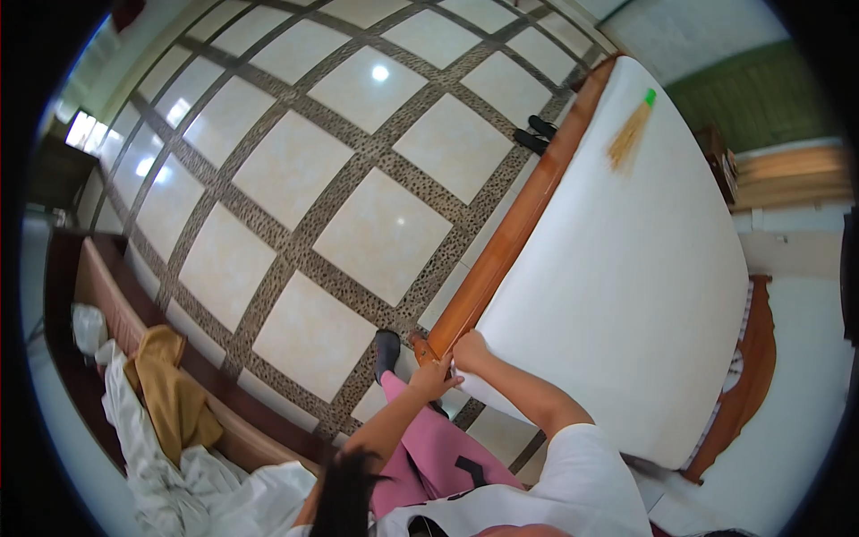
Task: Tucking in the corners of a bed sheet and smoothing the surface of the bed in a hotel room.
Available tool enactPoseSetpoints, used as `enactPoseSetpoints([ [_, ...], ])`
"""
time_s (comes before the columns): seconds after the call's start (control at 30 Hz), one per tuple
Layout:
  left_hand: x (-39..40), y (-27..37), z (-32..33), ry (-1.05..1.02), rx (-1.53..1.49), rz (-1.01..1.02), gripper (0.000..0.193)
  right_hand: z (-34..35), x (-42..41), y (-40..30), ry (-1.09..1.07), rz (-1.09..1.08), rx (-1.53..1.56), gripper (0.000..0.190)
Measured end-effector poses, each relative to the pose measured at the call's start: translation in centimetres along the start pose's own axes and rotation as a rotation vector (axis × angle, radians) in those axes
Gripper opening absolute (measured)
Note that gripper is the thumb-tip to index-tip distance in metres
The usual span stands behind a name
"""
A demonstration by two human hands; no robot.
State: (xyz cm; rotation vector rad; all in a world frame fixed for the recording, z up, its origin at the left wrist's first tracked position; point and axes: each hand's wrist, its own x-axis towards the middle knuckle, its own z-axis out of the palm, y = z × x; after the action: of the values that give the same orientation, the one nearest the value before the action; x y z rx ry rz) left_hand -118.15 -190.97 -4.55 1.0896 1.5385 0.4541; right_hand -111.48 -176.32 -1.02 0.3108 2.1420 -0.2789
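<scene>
A white bed sheet [617, 268] covers the mattress of a wooden bed on my right. At the sheet's near foot-end corner, beside the wooden bed rail [517, 231], my right hand [471, 352] is closed in a fist on the fabric edge. My left hand [431, 380] is just to its left, by the bed's corner post [422, 350]. Its thumb and fingers are on either side of the sheet's corner. The fingertips of both hands are partly hidden against the mattress edge.
A soft broom [631, 134] with a green handle lies on the far part of the bed. Black slippers [535, 136] rest on the tiled floor [382, 235] by the rail. On the left, a sofa [114, 288] bears a brown cloth [171, 396] and crumpled white fabric [201, 483].
</scene>
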Motion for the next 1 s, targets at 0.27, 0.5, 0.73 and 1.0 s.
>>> enactPoseSetpoints([
  [0.27, 1.1, 0.1, -1.9, -0.227, 0.121, 0.027, 0.067, -5.7, 0.7, 9.2, 0.842, 0.179, 0.409, 0.018],
  [0.5, 3.8, -1.3, -1.4, -0.455, 0.217, 0.055, 0.072, -6.2, -2.4, 17.5, 0.816, 0.784, 0.330, 0.074],
  [0.73, 13.4, -0.5, -6.4, -0.371, 0.184, -0.061, 0.056, -7.1, -2.0, 17.6, 0.801, 0.749, 0.418, 0.070],
  [1.0, 25.6, 12.5, -11.8, 0.132, -0.150, 0.086, 0.038, -5.3, -1.5, 19.5, 0.684, 0.559, 0.564, 0.059],
])
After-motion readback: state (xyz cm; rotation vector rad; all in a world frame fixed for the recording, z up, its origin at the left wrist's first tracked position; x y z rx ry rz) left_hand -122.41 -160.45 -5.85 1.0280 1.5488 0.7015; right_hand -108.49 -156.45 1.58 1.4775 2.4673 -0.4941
